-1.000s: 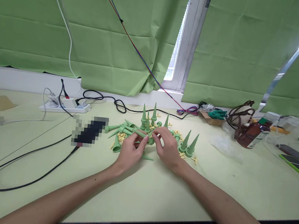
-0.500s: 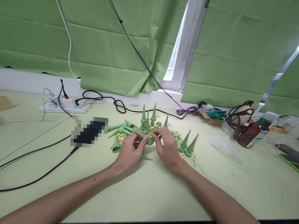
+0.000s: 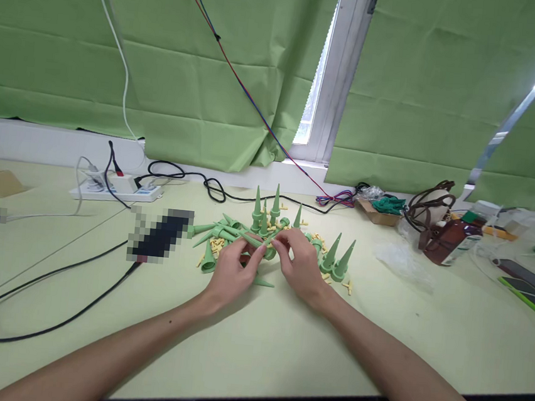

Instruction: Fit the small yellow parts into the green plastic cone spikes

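Over the middle of the table, my left hand [image 3: 234, 274] pinches a slim green plastic cone [image 3: 251, 239] that lies nearly level. Close by on the right, my right hand [image 3: 306, 268] has thumb and forefinger together at the cone's right end. A tiny yellowish piece seems to be between those fingertips, mostly hidden. Around both hands lie more green cones [image 3: 208, 261] and small yellow T-shaped pieces [image 3: 216, 246]. Several cones stand upright on collars behind the hands, and two upright cones [image 3: 343, 263] are right of them. One loose green spike [image 3: 264, 283] lies below my fingers.
A blurred dark device [image 3: 162, 236] with a black cable lies left. Behind it is a white power strip [image 3: 115, 192]. At the right are a brown bottle [image 3: 453, 240], a clear plastic bag [image 3: 403, 264] and a small cardboard box [image 3: 377, 213]. Green curtains hang behind the table.
Almost nothing differs. Both hands keep the same place and grip, and the view has shifted very slightly.
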Demonstrator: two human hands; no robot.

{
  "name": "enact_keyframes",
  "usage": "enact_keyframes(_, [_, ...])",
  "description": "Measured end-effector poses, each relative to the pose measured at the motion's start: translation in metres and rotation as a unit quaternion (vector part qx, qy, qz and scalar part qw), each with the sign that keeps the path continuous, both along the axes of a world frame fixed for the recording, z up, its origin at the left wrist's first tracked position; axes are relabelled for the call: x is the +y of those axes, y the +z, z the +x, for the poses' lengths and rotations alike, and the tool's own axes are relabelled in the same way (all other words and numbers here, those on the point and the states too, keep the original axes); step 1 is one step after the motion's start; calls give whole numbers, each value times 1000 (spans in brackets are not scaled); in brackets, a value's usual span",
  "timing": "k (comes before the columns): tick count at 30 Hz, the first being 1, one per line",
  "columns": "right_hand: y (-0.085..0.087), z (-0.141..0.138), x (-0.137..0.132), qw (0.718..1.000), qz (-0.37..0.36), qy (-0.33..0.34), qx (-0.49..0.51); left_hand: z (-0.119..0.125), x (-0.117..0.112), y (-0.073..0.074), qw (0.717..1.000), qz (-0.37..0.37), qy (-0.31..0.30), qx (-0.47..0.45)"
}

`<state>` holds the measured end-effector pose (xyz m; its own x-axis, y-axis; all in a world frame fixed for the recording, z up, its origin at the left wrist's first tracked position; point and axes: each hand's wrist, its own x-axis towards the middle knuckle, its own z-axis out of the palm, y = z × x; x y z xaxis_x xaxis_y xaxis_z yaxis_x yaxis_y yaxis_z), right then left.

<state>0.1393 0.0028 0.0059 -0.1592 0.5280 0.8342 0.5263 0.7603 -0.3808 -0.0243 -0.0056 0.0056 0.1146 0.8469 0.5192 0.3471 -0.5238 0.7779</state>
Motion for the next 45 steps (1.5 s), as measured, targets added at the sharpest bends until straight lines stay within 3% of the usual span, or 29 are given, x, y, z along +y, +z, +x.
enact_keyframes(23, [-1,0,-1,999,-35,12,12,-2,-1,0,998,44,-1,39])
enact_keyframes(33, [0,1,-1,993,-115,8,39,-3,-1,2,996,69,-6,58])
enact_keyframes(41, [2,-1,-1,985,-151,14,86,-2,-3,3,995,62,6,75])
enact_keyframes(45, [4,0,-2,978,-167,14,122,0,-4,5,999,10,1,38])
